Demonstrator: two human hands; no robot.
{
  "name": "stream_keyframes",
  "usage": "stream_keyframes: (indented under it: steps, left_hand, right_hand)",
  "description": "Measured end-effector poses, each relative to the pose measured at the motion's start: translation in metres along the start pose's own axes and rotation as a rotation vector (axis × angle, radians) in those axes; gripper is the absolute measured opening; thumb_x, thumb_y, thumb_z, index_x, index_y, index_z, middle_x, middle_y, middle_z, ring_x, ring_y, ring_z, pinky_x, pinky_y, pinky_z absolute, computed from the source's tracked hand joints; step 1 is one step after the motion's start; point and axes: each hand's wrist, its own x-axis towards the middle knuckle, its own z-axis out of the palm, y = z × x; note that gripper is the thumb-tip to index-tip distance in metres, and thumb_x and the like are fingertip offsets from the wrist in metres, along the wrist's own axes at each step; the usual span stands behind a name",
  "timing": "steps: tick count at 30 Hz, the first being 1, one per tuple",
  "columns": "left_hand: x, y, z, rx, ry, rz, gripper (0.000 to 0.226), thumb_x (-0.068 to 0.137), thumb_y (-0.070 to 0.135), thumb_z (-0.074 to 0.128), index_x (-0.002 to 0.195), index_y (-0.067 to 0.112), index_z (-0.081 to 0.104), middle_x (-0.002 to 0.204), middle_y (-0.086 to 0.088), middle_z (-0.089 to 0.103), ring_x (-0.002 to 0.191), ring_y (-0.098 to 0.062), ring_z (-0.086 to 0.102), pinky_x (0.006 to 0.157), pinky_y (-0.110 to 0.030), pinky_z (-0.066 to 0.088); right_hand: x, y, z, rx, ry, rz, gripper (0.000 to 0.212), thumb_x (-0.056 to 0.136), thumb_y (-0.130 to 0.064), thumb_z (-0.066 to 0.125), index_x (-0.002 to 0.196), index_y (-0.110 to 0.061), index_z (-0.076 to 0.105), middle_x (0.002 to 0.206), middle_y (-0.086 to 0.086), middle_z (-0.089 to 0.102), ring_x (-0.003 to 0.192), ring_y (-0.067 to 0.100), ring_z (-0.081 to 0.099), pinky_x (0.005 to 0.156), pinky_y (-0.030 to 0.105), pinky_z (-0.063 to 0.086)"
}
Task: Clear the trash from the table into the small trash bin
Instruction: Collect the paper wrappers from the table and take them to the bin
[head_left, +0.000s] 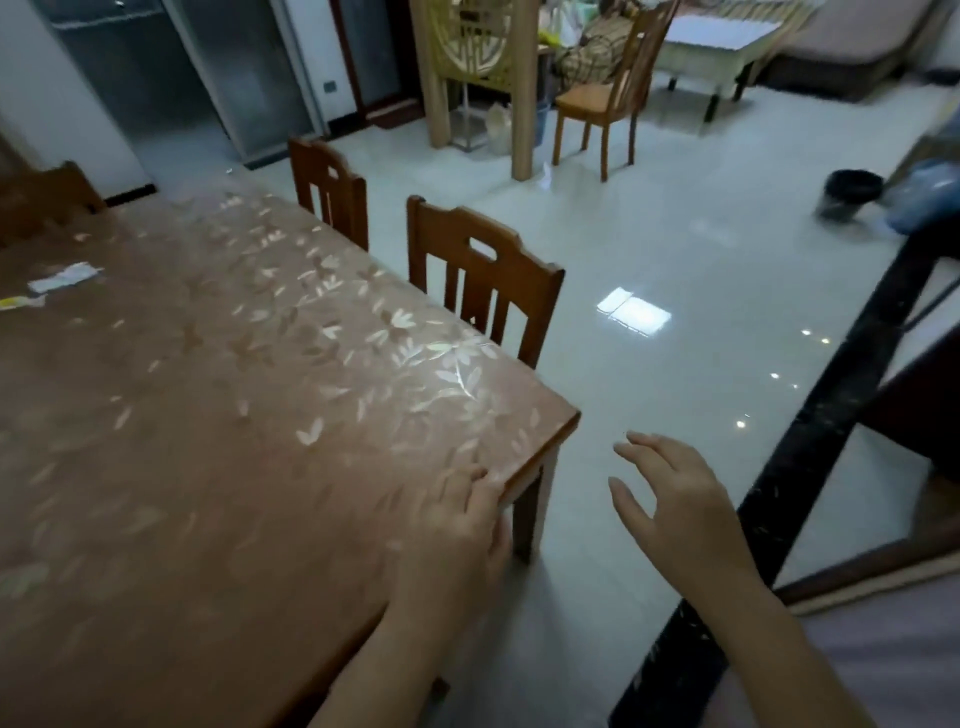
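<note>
A brown table (218, 415) with a leaf-patterned cover fills the left of the head view. Near its far left edge lie a crumpled white paper (65, 278) and a yellow-and-white wrapper (18, 302). A small black trash bin (849, 195) stands on the floor at the far right. My left hand (460, 525) rests flat on the table's near right corner, holding nothing. To the right of that corner, my right hand (675, 499) hovers above the floor with its fingers spread and empty.
Two wooden chairs (483, 275) are tucked against the table's right side. Pale tiled floor (675, 291) stretches between the table and the bin. A dark slanted beam (810, 431) runs along the right. Another chair (602, 98) and a low table (722, 41) stand farther back.
</note>
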Motion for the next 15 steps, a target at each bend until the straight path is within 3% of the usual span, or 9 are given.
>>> stream_keyframes:
  steps: [6, 10, 15]
  left_hand:
    - [0.081, 0.062, 0.053, -0.088, -0.063, 0.082, 0.027, 0.079, 0.02, 0.047, 0.09, 0.007, 0.068, 0.097, -0.013, 0.066, 0.083, -0.032, 0.061, 0.073, -0.04, 0.049]
    - [0.128, 0.091, 0.086, -0.141, -0.092, 0.193, 0.032, 0.08, 0.022, 0.044, 0.091, 0.004, 0.069, 0.098, -0.014, 0.067, 0.083, -0.029, 0.063, 0.071, -0.033, 0.049]
    - [0.204, 0.108, 0.144, -0.148, -0.082, 0.192, 0.028, 0.08, 0.022, 0.049, 0.09, 0.005, 0.07, 0.096, -0.012, 0.069, 0.084, -0.026, 0.065, 0.07, -0.03, 0.05]
  right_hand:
    - [0.021, 0.088, -0.036, -0.046, 0.093, 0.112, 0.03, 0.072, -0.004, 0.074, 0.101, -0.001, 0.066, 0.104, 0.017, 0.066, 0.097, 0.034, 0.061, 0.084, 0.052, 0.05]
    - [0.036, 0.133, -0.046, -0.078, 0.105, 0.162, 0.03, 0.075, -0.017, 0.06, 0.1, -0.003, 0.066, 0.103, 0.015, 0.066, 0.096, 0.032, 0.061, 0.085, 0.049, 0.049]
    - [0.097, 0.199, -0.049, -0.141, 0.097, 0.18, 0.029, 0.074, -0.017, 0.059, 0.099, -0.003, 0.066, 0.102, 0.014, 0.066, 0.094, 0.032, 0.061, 0.084, 0.045, 0.047]
